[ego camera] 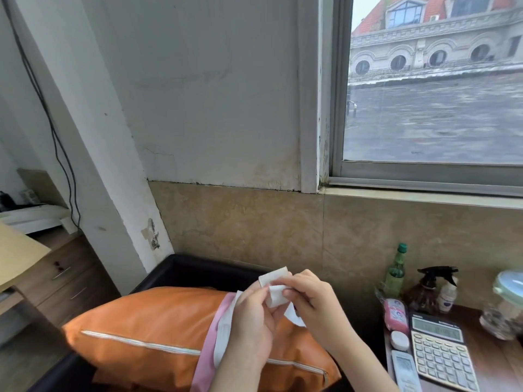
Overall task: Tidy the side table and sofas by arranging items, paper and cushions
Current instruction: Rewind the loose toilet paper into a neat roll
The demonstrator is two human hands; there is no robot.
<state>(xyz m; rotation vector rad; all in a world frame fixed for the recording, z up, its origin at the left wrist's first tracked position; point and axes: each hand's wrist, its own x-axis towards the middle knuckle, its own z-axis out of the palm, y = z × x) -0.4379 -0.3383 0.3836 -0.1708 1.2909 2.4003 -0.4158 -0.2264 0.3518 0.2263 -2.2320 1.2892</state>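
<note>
Far left: wooden drawer unit (pixel 60 274) against the wall, white device (pixel 34 217) on top, tan card sheet (pixel 17 258) at the left edge, black cable (pixel 60 154) running down the white pillar

Left of centre, near: orange cushion (pixel 147 332) with a white zip line, lying on the black sofa (pixel 198 271). Pink-and-white strip (pixel 218 335) draped over the cushion's right part

Centre: both hands held together above the cushion's right end. Left hand (pixel 252 318) has its fingers curled, thumb and forefinger pinching the folded white paper (pixel 273 287). Right hand (pixel 314 299) has its fingers curled over the paper's right side, fingertips pressed on it. Paper is off every surface, between the two hands, one folded end sticking up past the fingertips; a loose piece hangs under the right hand

Right: dark wooden side table (pixel 486 355). Along its far edge, green bottle (pixel 394 271) with green cap, dark spray bottle (pixel 430 287), small white bottle (pixel 447 295), clear lidded jar (pixel 506 304) at the right edge. Nearer: pink packet (pixel 396 312), round white tin (pixel 399 340), white remote (pixel 406 370) at the near left corner, calculator (pixel 441 352) just right of it

Far right, above: window (pixel 433 89) with a building outside
</note>
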